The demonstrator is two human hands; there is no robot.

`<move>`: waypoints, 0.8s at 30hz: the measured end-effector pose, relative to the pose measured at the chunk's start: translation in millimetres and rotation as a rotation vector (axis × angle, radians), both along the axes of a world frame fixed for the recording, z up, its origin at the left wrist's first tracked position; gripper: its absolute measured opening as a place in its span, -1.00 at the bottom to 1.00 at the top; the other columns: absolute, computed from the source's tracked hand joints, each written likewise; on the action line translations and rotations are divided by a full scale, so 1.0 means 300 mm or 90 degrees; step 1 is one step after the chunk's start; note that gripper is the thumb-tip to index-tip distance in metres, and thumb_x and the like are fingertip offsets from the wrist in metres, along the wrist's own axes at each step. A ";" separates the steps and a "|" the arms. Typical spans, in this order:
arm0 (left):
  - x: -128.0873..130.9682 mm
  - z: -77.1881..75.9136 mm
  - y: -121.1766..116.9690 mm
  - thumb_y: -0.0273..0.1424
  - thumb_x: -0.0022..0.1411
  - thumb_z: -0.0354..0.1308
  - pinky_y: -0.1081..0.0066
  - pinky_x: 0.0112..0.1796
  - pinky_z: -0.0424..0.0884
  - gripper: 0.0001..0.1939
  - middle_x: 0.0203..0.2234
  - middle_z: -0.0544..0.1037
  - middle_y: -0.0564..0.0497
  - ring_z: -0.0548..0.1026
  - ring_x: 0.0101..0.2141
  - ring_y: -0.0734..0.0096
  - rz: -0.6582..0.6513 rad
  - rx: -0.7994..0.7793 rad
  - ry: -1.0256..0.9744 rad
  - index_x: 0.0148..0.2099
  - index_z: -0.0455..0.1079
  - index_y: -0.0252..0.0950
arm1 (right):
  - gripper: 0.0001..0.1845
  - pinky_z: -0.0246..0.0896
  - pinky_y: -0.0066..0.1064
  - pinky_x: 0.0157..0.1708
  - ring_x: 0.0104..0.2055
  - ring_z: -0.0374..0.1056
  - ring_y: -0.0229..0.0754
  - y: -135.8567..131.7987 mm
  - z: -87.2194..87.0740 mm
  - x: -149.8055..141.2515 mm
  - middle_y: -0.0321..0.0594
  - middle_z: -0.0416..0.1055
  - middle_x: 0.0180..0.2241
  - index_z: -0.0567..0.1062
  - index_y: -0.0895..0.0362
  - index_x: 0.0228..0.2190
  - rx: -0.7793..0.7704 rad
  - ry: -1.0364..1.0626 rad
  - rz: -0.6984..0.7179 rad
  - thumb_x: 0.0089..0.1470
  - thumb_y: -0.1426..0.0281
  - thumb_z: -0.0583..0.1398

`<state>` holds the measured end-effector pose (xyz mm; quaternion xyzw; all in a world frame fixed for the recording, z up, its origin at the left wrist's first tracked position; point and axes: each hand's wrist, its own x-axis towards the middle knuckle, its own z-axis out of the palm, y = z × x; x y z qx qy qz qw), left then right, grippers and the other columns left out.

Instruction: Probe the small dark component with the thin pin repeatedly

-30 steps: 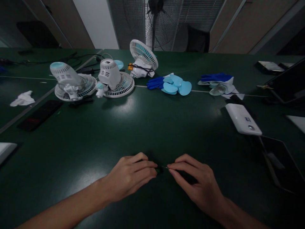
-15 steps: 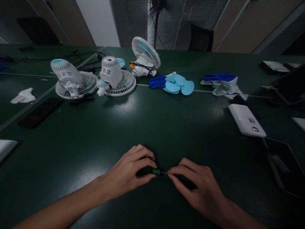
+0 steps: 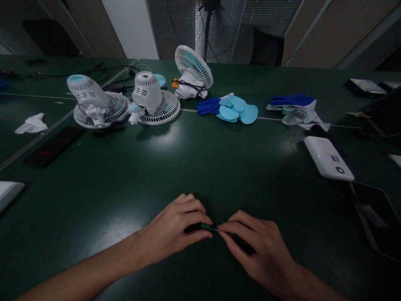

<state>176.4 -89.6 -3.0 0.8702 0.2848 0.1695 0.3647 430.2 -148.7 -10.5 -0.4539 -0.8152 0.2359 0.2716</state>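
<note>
Low in the middle of the view, my left hand (image 3: 183, 221) is closed round the handle of a small screwdriver (image 3: 206, 226). Its handle looks dark with a green section, and a thin metal shaft points right. With thumb and fingertips, my right hand (image 3: 255, 246) pinches the far end of that shaft. The tip is hidden in those fingers, and most of the handle is covered by the left hand. Both hands are just over the dark green table (image 3: 200, 167), their fingertips almost meeting.
Partly dismantled white fans (image 3: 147, 94) stand at the back left. Light blue fan blades (image 3: 238, 109) lie beside blue gloves (image 3: 208, 106); another glove pair (image 3: 293, 108) is farther right. A white power bank-like box (image 3: 327, 156) lies right, a dark phone (image 3: 54, 146) left.
My left hand has shifted slightly right, closer to my right hand. Less of the green section and shaft shows between them. The background has shifted slightly with the camera.
</note>
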 end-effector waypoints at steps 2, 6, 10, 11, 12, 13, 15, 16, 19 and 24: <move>0.003 0.000 -0.001 -0.23 0.42 0.22 0.29 -0.11 0.24 -0.79 -0.18 0.54 0.00 0.45 -0.14 0.32 0.007 -0.010 -0.003 0.02 0.52 -0.17 | -0.80 0.26 -0.39 -0.38 -0.37 0.46 -0.25 -0.005 0.006 -0.009 -0.29 0.51 -0.28 0.56 0.01 -0.10 0.019 -0.048 0.008 0.36 0.45 0.15; 0.006 -0.001 -0.004 -0.27 0.39 0.26 0.29 -0.11 0.21 -0.82 -0.17 0.54 0.03 0.46 -0.14 0.34 0.020 -0.038 0.000 -0.01 0.52 -0.16 | -0.75 0.22 -0.29 -0.37 -0.35 0.46 -0.14 -0.017 0.020 -0.031 -0.23 0.53 -0.29 0.55 0.06 -0.16 0.112 -0.200 0.017 0.38 0.47 0.07; 0.007 -0.002 -0.003 -0.31 0.39 0.27 0.28 -0.09 0.21 -0.83 -0.18 0.53 0.02 0.46 -0.14 0.34 0.024 -0.050 -0.002 0.00 0.52 -0.18 | -0.70 0.16 -0.27 -0.38 -0.36 0.43 -0.12 -0.020 0.021 -0.049 -0.21 0.54 -0.28 0.54 0.08 -0.15 0.154 -0.238 0.015 0.40 0.51 0.01; 0.007 -0.002 -0.003 -0.31 0.39 0.27 0.28 -0.08 0.22 -0.83 -0.18 0.53 0.02 0.46 -0.14 0.33 0.022 -0.052 -0.005 0.00 0.52 -0.19 | -0.71 0.15 -0.27 -0.37 -0.36 0.43 -0.13 -0.020 0.018 -0.052 -0.22 0.53 -0.30 0.54 0.07 -0.16 0.143 -0.226 0.014 0.41 0.49 0.02; 0.007 -0.002 -0.003 -0.31 0.40 0.26 0.28 -0.08 0.22 -0.83 -0.18 0.53 0.01 0.46 -0.14 0.33 0.021 -0.055 -0.007 0.00 0.51 -0.20 | -0.72 0.15 -0.27 -0.37 -0.37 0.42 -0.13 -0.019 0.016 -0.053 -0.24 0.52 -0.32 0.53 0.07 -0.18 0.132 -0.211 0.013 0.42 0.47 0.03; 0.007 -0.002 -0.004 -0.31 0.40 0.25 0.28 -0.08 0.23 -0.83 -0.18 0.53 0.00 0.46 -0.14 0.33 0.019 -0.059 -0.009 0.00 0.51 -0.20 | -0.74 0.16 -0.27 -0.36 -0.37 0.42 -0.14 -0.017 0.013 -0.053 -0.25 0.51 -0.34 0.53 0.07 -0.19 0.120 -0.197 0.014 0.42 0.46 0.04; 0.007 -0.002 -0.007 -0.30 0.42 0.23 0.27 -0.08 0.24 -0.84 -0.17 0.53 -0.01 0.47 -0.13 0.31 0.017 -0.066 -0.015 -0.01 0.51 -0.21 | -0.75 0.17 -0.28 -0.35 -0.37 0.42 -0.15 -0.015 0.008 -0.053 -0.26 0.48 -0.36 0.52 0.07 -0.20 0.107 -0.173 0.017 0.43 0.45 0.05; 0.007 -0.002 -0.008 -0.30 0.42 0.22 0.27 -0.08 0.25 -0.84 -0.17 0.53 -0.02 0.47 -0.13 0.31 0.018 -0.070 -0.018 -0.01 0.51 -0.21 | -0.75 0.17 -0.29 -0.35 -0.37 0.42 -0.15 -0.014 0.006 -0.053 -0.27 0.48 -0.36 0.52 0.07 -0.21 0.105 -0.165 0.018 0.43 0.45 0.05; 0.008 -0.001 -0.014 -0.30 0.44 0.20 0.27 -0.08 0.28 -0.83 -0.17 0.54 -0.04 0.49 -0.13 0.30 0.024 -0.076 -0.033 -0.01 0.51 -0.22 | -0.75 0.19 -0.30 -0.35 -0.38 0.42 -0.17 -0.012 -0.001 -0.055 -0.27 0.48 -0.37 0.53 0.07 -0.23 0.110 -0.153 0.012 0.43 0.45 0.06; 0.011 0.005 -0.013 -0.30 0.44 0.19 0.29 -0.09 0.29 -0.84 -0.19 0.53 -0.02 0.49 -0.15 0.33 0.020 -0.088 -0.039 -0.01 0.51 -0.22 | -0.76 0.22 -0.31 -0.35 -0.37 0.44 -0.18 -0.009 -0.008 -0.061 -0.27 0.51 -0.36 0.54 0.08 -0.22 0.106 -0.135 0.016 0.42 0.46 0.07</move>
